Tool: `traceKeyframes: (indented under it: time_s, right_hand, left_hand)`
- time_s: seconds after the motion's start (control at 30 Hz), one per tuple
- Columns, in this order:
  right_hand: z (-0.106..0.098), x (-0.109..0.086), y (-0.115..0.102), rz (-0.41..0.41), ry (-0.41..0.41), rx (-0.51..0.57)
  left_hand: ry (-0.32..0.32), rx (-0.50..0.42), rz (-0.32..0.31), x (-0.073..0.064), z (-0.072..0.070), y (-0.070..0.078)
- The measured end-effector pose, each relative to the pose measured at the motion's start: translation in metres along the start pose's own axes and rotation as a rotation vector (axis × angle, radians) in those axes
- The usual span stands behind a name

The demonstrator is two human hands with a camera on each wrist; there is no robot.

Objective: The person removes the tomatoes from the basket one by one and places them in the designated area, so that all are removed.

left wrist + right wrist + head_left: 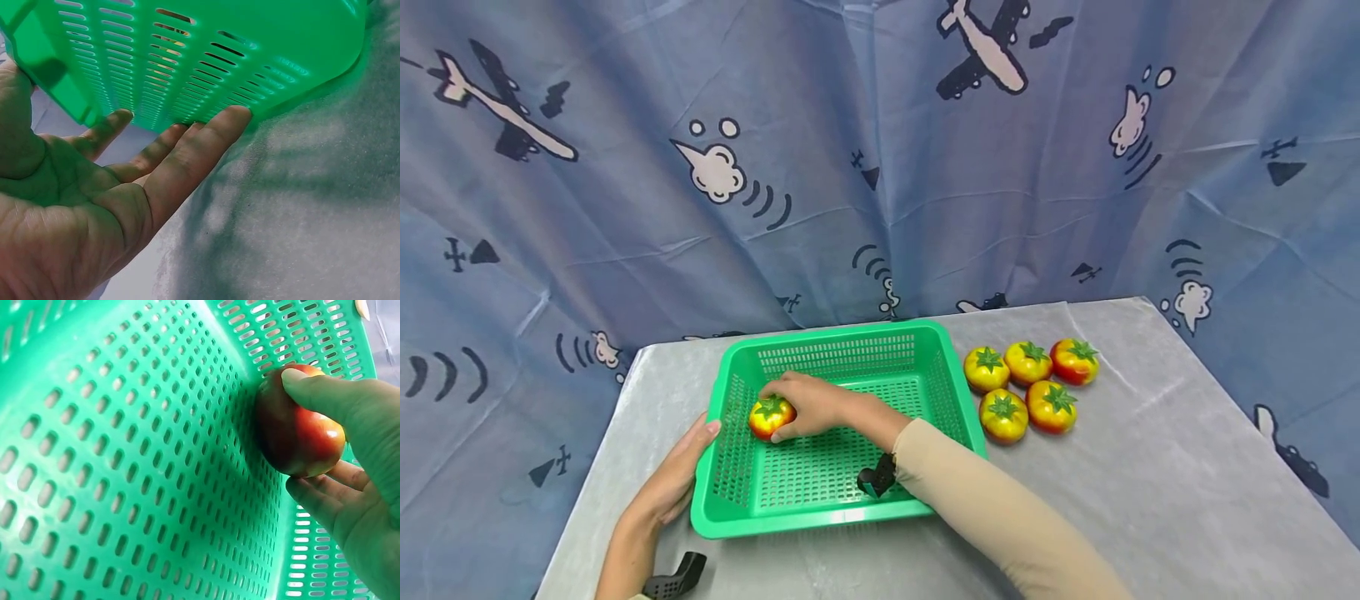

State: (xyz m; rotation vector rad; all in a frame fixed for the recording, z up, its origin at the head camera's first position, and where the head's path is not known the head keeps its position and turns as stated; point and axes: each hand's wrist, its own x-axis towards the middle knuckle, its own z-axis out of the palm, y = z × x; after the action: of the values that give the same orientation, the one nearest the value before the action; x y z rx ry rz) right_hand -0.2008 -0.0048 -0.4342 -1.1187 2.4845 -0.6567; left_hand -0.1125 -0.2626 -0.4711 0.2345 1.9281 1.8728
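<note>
A green plastic basket (842, 518) with slotted walls stands on the table. Inside it, near the left wall, my right hand (812, 406) holds a red and yellow tomato (767, 423) with a green leafy top. In the right wrist view, thumb and fingers lie on opposite sides of the tomato (297, 425), close to the basket's slotted surface. My left hand (677, 473) is at the basket's left side, thumb over the rim. The left wrist view shows its extended fingers (206, 147) against the outer wall.
Several more tomatoes (1003, 417) sit close together on the table right of the basket. A pale grey cloth (1150, 467) covers the table. Behind hangs a blue curtain (820, 125) printed with planes. My right forearm (1000, 508) crosses the basket's front right corner.
</note>
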Motion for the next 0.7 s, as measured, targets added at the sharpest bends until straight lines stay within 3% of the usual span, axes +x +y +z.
traceKeyframes:
  time_s: [0.7]
  right_hand:
    - [-0.0046, -0.0006, -0.0003, -0.025, -0.002, -0.025]
  left_hand:
    - [0.007, 0.006, -0.003, 0.0004, 0.0015, 0.0009]
